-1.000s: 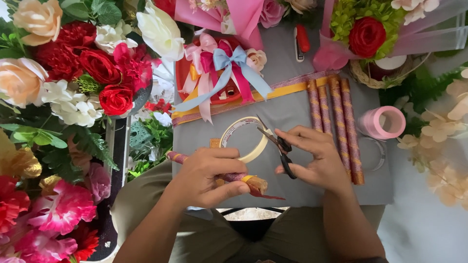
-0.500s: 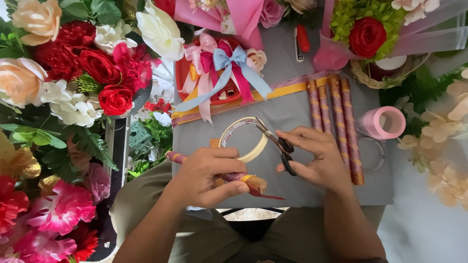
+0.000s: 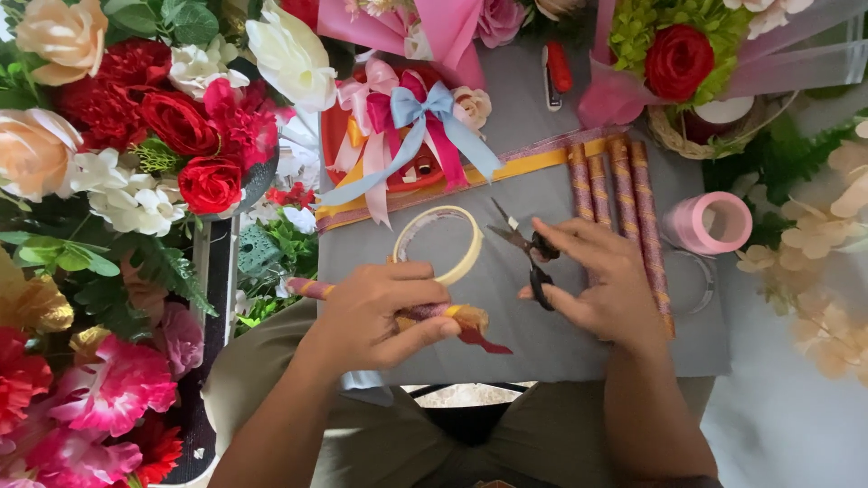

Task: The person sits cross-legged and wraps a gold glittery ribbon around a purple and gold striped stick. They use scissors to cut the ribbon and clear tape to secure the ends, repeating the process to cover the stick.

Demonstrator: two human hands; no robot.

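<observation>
While both hands are kept over the grey sheet [image 3: 542, 348] at the centre of the frame, the items are listed as follows.

Left hand [image 3: 380, 312]: clenched around a rolled paper stick [image 3: 434, 313], which is held level just below centre; its purple end is seen left of the fist, its gold and dark red end right of it.
Right hand [image 3: 601, 285]: fingers are passed through the handles of black scissors [image 3: 529, 244]; the blades are parted and pointed to the upper left.
Tape roll [image 3: 438, 244]: a cream ring laid flat on the sheet, just above the left hand and just beside the scissor tips.
Finished sticks [image 3: 624, 194]: four patterned rolls laid side by side, right of centre, partly covered by the right hand.
Pink ribbon spool [image 3: 708, 222]: stood at the right edge of the sheet.
Bow [image 3: 407, 113]: pink, magenta and pale blue ribbon, upper centre, on a red tray [image 3: 339, 136].
Flowers [image 3: 136, 117]: red, white and peach blooms massed at the upper left; pink ones at the lower left.
Basket [image 3: 696, 136]: upper right, with a red rose [image 3: 678, 59] and green leaves.
</observation>
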